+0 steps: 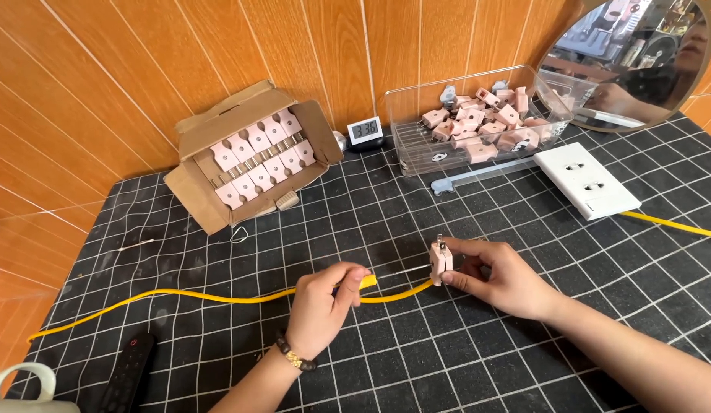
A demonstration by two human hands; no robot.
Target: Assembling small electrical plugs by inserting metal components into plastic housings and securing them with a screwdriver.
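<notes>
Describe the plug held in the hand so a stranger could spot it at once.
Start at the black gridded mat and follow the yellow cable to its right end. There the right hand pinches a pink plug, the only one attached to a cable rather than boxed.

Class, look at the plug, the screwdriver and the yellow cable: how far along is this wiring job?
Done: the yellow cable already meets the pink plug. In hand: the right hand grips the plug while the left hand holds a yellow-handled screwdriver pointed into it. Left: the screws cannot be seen to be tight, and loose plugs fill the clear tray.
</notes>
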